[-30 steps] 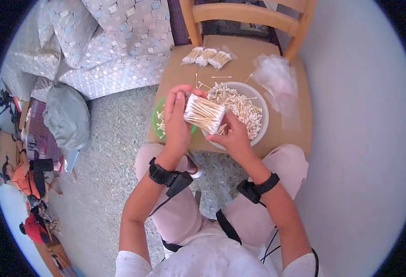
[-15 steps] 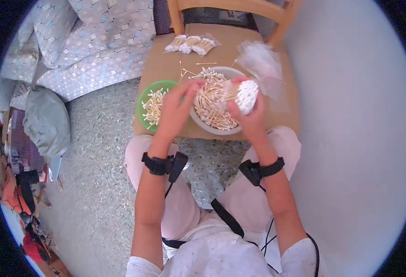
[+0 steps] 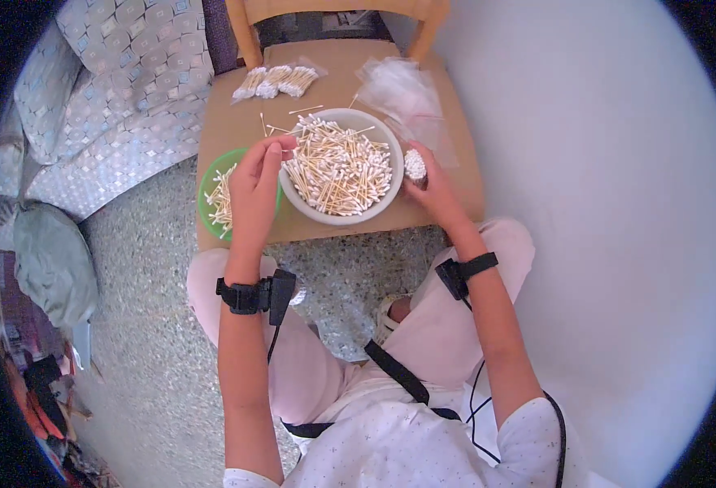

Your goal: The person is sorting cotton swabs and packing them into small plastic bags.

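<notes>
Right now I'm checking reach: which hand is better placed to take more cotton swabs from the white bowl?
Left. The left hand is at the white bowl rim, fingertips over the cotton swabs. The right hand already holds a swab bundle.

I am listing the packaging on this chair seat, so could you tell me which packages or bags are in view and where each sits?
Filled small clear bags: three in a row at the seat's back left, each packed with cotton swabs, white tips and tan sticks.
Empty clear plastic bags: a loose, crumpled pile at the seat's back right, behind the white bowl.
Swab bundle: in the right hand, beside that pile; whether it is bagged is unclear.
No labels, signs or screens show.
</notes>
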`<state>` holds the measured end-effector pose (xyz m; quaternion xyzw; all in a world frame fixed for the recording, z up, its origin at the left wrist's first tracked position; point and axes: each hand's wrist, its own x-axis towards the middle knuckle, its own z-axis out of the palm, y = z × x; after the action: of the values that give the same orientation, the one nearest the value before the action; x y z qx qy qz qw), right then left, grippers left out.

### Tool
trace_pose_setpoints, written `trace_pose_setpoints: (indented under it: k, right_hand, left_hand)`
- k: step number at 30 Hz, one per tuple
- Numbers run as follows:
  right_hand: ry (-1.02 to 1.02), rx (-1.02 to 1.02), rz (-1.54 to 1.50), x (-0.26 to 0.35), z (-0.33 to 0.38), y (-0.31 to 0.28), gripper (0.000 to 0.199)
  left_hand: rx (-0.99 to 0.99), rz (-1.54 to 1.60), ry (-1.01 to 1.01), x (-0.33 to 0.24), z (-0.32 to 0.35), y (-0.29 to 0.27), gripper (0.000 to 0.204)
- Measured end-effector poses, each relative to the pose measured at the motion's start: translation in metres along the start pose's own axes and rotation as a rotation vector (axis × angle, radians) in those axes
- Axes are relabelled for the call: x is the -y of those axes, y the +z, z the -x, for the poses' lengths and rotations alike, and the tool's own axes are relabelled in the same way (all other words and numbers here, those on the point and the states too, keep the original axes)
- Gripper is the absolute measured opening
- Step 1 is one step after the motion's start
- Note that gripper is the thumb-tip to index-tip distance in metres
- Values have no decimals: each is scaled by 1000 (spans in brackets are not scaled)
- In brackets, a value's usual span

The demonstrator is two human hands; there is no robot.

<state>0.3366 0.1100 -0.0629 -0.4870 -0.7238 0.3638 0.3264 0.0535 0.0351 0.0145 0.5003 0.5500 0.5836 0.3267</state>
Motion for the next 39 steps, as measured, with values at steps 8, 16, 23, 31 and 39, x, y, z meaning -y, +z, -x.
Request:
trace_pose_setpoints:
  k: [8,16,23,31,39]
  right_hand:
    - [-76,56,-33,4,-2,12,70]
    - [43,-84,-5,-1,8,22,71]
    - [-167,-262,32,-34,0,43,59]
    - [-85,-285,-17,-14,10,49,58]
    - [-75,-263,-93,-8,5,50,61]
  left_hand:
    - [-103,-6,5,4,7,-13,35]
    - [-74,-450,427,1,19,11,62]
    - [260,-824,644,5,31,128,85]
    - [484,-939,652,20,18,139,76]
    - [551,-962,553,30,25,141,80]
